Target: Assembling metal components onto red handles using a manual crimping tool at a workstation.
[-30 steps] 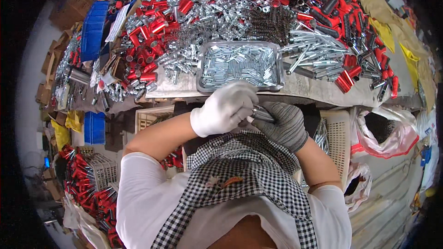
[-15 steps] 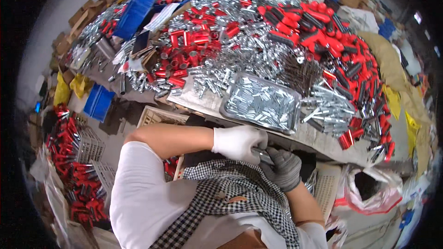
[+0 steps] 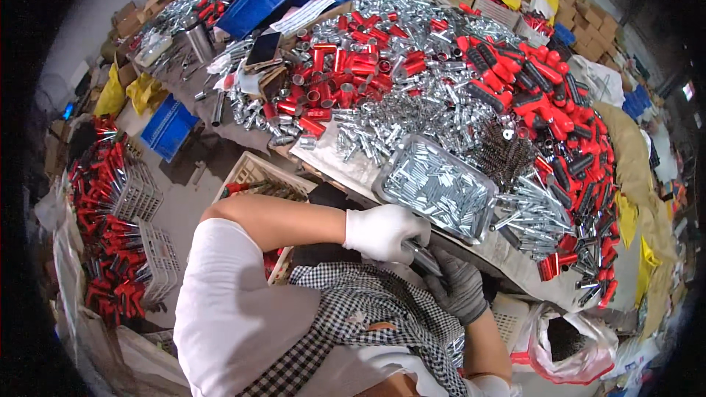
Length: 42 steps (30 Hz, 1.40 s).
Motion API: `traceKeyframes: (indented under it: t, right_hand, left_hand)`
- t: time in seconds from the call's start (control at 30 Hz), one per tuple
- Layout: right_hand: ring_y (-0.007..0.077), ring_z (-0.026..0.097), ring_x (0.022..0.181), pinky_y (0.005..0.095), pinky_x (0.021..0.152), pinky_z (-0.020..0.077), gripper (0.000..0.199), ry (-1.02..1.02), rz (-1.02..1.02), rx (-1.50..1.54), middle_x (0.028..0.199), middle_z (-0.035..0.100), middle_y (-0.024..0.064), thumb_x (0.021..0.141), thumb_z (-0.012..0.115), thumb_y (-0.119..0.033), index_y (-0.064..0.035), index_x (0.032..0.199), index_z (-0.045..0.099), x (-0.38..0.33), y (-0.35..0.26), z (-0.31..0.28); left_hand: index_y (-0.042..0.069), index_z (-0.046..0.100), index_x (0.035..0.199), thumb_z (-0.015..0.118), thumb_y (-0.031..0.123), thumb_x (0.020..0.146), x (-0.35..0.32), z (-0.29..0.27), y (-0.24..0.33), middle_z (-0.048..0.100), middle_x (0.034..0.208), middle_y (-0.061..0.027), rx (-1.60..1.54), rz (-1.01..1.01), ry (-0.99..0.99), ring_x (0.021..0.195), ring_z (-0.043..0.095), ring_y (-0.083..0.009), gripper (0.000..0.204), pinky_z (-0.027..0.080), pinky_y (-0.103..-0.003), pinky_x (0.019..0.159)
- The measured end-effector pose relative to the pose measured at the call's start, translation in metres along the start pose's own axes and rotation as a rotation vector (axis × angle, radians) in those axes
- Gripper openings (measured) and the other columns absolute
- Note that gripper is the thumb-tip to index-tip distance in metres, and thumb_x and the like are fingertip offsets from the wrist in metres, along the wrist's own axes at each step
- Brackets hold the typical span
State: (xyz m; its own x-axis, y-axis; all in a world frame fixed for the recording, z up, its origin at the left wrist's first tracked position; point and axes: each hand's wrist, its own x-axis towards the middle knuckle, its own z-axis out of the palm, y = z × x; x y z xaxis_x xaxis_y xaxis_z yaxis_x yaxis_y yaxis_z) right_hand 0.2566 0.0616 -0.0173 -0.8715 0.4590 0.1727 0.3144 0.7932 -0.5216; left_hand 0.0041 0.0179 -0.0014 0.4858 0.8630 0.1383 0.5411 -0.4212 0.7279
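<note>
My left hand [image 3: 386, 234], in a white glove, is closed around a dark grey metal tube-like part [image 3: 423, 257]. The part sticks out of the fist and slants down to the right. Against its lower end lies my right hand [image 3: 457, 287], in a grey glove. Its fingers are bent and partly hidden, so its grip on the part does not show clearly. Both hands are over my lap at the bench's near edge. Just beyond them, a metal tray [image 3: 441, 190] holds many small silver pins.
Loose silver fittings [image 3: 434, 81], red tubes [image 3: 342, 73] and red-and-black handles [image 3: 537, 92] cover the bench. Dark springs [image 3: 507, 148] and long silver rods [image 3: 533, 213] lie right of the tray. Crates [image 3: 158, 250] of red parts stand left; a white bag [image 3: 566, 345] stands right.
The view has shifted, so the bench things appear lower and farther right. More of the metal part shows beyond my left fist. My right thumb no longer lies across it.
</note>
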Motion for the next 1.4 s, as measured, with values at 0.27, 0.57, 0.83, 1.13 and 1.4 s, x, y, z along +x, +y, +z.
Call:
traceKeyframes:
  t: [0.27,0.57,0.83,1.13,1.4]
  right_hand:
    - [0.0431,0.062,0.104,0.0459,0.088,0.0517,0.053,-0.063,-0.049,0.15,0.115,0.062,0.0268,0.087,0.064,-0.023,0.0041,0.13,0.051,0.007,0.009,0.018]
    - [0.0338,0.064,0.108,0.0397,0.095,0.0477,0.052,-0.11,0.08,0.304,0.116,0.065,0.0205,0.085,0.067,-0.018,0.0025,0.131,0.052,0.029,0.004,0.029]
    - [0.0312,0.064,0.112,0.0379,0.096,0.0482,0.056,0.098,0.205,0.592,0.121,0.065,0.0205,0.088,0.065,-0.017,-0.0004,0.138,0.047,0.019,0.013,0.034]
    - [0.0285,0.063,0.113,0.036,0.097,0.0468,0.054,0.098,0.24,0.673,0.121,0.064,0.0211,0.088,0.066,-0.014,0.0035,0.137,0.047,0.01,0.008,0.043]
    - [0.0061,0.045,0.057,0.022,0.051,0.0349,0.057,0.06,0.396,1.173,0.075,0.052,-0.0012,0.084,0.069,-0.046,-0.0022,0.119,0.056,0.023,-0.02,0.038]
  left_hand:
    - [0.002,0.064,0.097,0.065,0.008,0.074,-0.017,0.002,-0.016,0.066,0.088,-0.0155,-0.05,0.149,0.07,0.082,0.064,-0.0353,0.024,0.053,-0.043,0.072]
    - [-0.001,0.064,0.107,0.069,0.008,0.078,-0.045,-0.026,-0.044,0.066,0.105,-0.0166,-0.058,0.296,0.394,0.097,0.066,-0.0299,0.031,0.053,-0.038,0.083]
    - [0.01,0.066,0.098,0.067,0.022,0.075,-0.097,-0.129,-0.119,0.064,0.101,-0.0117,1.156,-0.674,0.611,0.089,0.061,-0.031,0.025,0.051,-0.044,0.072]
    - [0.015,0.069,0.084,0.069,0.019,0.067,-0.076,-0.159,-0.15,0.066,0.082,-0.0102,1.109,-0.431,0.032,0.089,0.062,-0.0292,0.017,0.049,-0.042,0.077]
    - [0.003,0.06,0.117,0.063,0.008,0.078,-0.053,-0.115,-0.058,0.064,0.109,-0.0176,-0.662,-0.512,0.874,0.084,0.063,-0.0235,0.039,0.05,-0.033,0.076]
